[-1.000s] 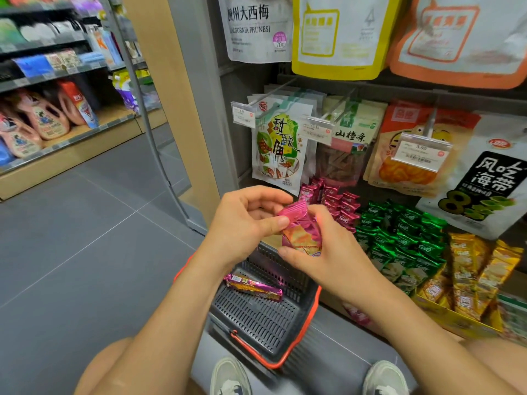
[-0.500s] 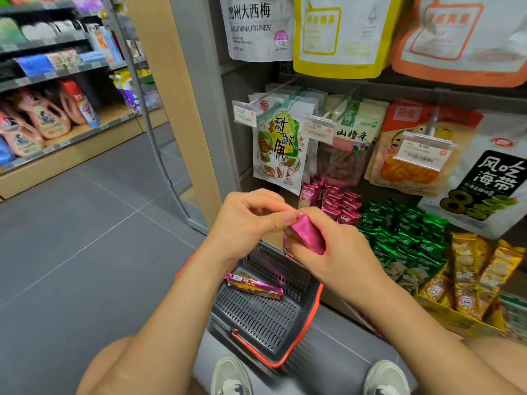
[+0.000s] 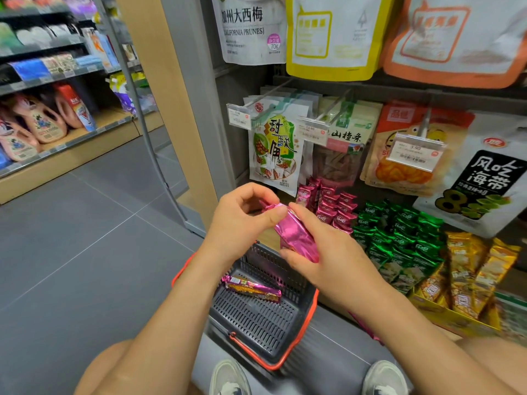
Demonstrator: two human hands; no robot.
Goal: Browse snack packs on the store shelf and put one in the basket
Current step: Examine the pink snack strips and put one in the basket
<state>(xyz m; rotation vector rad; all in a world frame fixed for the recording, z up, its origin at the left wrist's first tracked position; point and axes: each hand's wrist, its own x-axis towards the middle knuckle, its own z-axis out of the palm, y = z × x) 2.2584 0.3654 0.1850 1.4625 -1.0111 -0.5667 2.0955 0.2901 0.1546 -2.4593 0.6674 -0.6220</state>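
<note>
the left hand [image 3: 242,215] pinches the top crimp of a pink foil snack pack [image 3: 296,235] between thumb and forefinger, while the right hand [image 3: 328,260] cups its lower end from beneath, fingers closed on it; held plain side up, seemingly for inspection. the pack hangs directly over the grey basket [image 3: 265,317], which sits on the floor against the shelf and holds a purple snack bar [image 3: 252,289]. matching pink packs [image 3: 328,206] stand just behind, green packs [image 3: 399,238] beside them.
</note>
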